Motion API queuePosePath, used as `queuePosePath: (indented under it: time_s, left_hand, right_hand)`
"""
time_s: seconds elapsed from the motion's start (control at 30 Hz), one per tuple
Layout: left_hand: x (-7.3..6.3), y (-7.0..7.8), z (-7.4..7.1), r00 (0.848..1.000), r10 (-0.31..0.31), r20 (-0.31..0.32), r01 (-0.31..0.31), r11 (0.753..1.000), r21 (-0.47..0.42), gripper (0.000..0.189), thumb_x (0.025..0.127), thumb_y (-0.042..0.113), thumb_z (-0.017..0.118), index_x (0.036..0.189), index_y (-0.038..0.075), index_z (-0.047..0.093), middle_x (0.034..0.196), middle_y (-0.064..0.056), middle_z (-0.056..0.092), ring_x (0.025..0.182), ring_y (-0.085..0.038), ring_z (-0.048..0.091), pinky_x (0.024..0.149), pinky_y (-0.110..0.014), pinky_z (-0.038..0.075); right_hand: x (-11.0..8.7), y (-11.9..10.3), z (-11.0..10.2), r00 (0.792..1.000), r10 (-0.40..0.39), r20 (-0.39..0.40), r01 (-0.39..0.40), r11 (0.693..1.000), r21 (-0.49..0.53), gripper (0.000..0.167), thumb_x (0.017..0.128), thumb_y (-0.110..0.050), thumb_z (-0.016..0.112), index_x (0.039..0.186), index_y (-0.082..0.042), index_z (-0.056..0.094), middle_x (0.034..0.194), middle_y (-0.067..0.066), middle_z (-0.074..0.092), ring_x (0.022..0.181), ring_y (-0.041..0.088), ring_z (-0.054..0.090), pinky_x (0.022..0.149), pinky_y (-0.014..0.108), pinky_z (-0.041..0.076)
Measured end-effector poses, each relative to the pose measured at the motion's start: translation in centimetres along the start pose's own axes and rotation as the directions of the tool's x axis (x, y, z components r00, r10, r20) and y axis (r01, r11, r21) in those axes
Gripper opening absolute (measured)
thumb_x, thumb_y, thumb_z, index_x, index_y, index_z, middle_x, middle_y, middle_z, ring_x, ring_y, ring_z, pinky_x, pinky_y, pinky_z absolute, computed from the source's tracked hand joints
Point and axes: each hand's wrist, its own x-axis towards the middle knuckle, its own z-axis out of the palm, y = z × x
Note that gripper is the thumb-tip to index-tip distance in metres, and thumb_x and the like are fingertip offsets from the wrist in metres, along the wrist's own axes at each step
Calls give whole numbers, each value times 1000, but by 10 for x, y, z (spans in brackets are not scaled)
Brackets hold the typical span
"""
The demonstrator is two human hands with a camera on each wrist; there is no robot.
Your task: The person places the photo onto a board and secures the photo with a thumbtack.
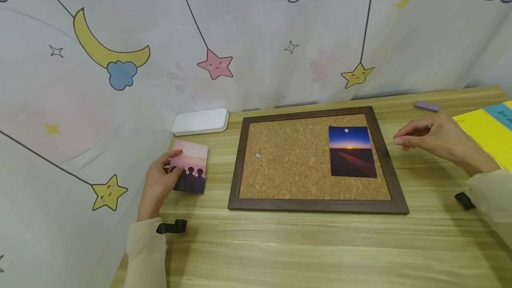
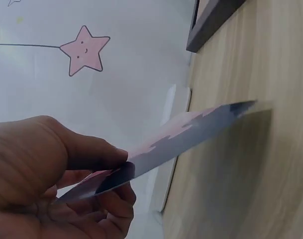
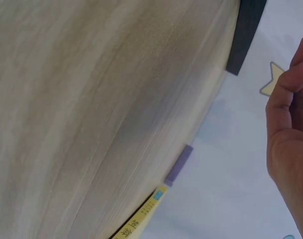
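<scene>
At the left of the head view, my left hand pinches a photo card with a pink sky and dark silhouettes. From the left wrist view, the thumb lies on top of the card and the fingers are beneath, its far end raised off the table. My right hand hovers right of the framed cork board, thumb and fingertips brought together; I cannot tell whether something small is between them. A sunset photo hangs on the cork's right side under a clear pushpin. Another small clear pin sits at the cork's left.
Behind the left hand lies a white case against the printed curtain. A purple block and a yellow book are on the right of the wooden table, near the right hand.
</scene>
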Motion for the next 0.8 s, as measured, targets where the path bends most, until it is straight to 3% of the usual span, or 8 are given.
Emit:
queuePosePath:
  time_s: [0.27,0.4,0.57,0.67,0.8]
  left_hand:
    - [-6,25,5,999,39,-11,-41,977,-208,50,103,3,63,152,14,62,134,-20,62,84,-4,56,72,-14,49]
    - [-7,41,10,996,84,22,-76,966,-247,50,103,3,62,152,13,62,135,-21,61,78,-2,56,70,-15,49]
    - [-7,59,18,990,94,106,-62,959,-275,54,104,2,60,157,14,56,148,-21,56,88,0,61,77,-13,52]
    - [-5,68,25,984,109,139,-62,951,-304,56,103,0,60,157,13,56,150,-23,56,91,-1,64,74,-15,51]
    - [-2,79,35,978,135,157,-78,943,-325,58,100,-2,61,156,12,57,145,-24,60,82,-5,63,64,-20,43]
  right_hand:
    - [5,2,3,997,-74,32,73,997,18,26,105,-14,69,126,-1,78,100,2,85,84,8,79,76,16,59]
    - [8,0,3,998,-48,33,49,999,-9,32,107,-26,68,131,-6,76,99,-1,85,86,6,77,76,14,55]
    - [12,-6,3,998,-61,12,61,998,5,35,105,-31,70,131,-8,76,97,-4,84,86,8,77,76,14,54]
    - [12,-11,4,997,-72,7,72,997,38,34,105,-27,71,131,-6,75,96,-6,83,87,8,77,77,16,56]
    - [12,-18,6,999,-39,37,38,999,32,38,106,-32,69,135,-8,73,103,-9,83,92,5,77,79,19,56]
